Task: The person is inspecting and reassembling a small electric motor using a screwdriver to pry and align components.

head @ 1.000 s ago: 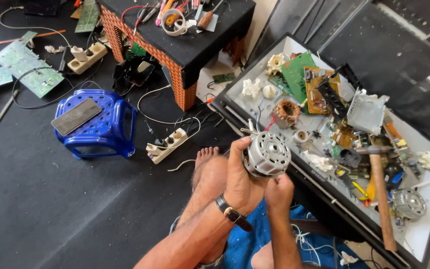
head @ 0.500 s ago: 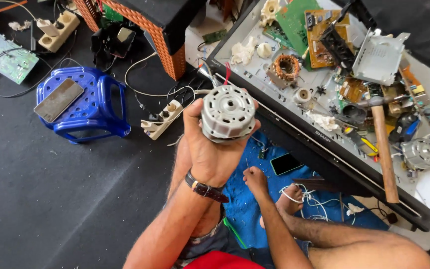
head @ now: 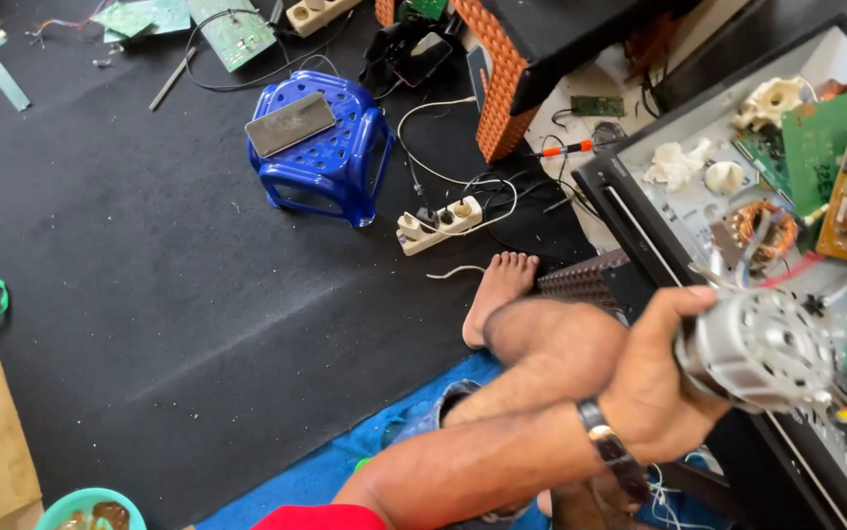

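Black carpet floor (head: 149,294) fills most of the frame, cluttered along the top. Left hand (head: 654,378), lower right of frame, is clenched around a silver electric motor (head: 762,348); thumb over its top edge, fingers wrapped behind. Motor sits just above the edge of an open metal tray (head: 639,211) at right, full of parts: copper coil (head: 762,231), green circuit board (head: 826,132), white plastic bits. Watch (head: 605,447) on that wrist. Right hand is hidden below the left forearm, so its grip can't be judged. Bare foot (head: 497,290) rests on the carpet, center. Blue plastic stool (head: 320,147) upper center with a flat grey plate on top; white power strip (head: 438,224) just right of it. Orange-handled screwdriver (head: 566,149) near the tray's upper corner.
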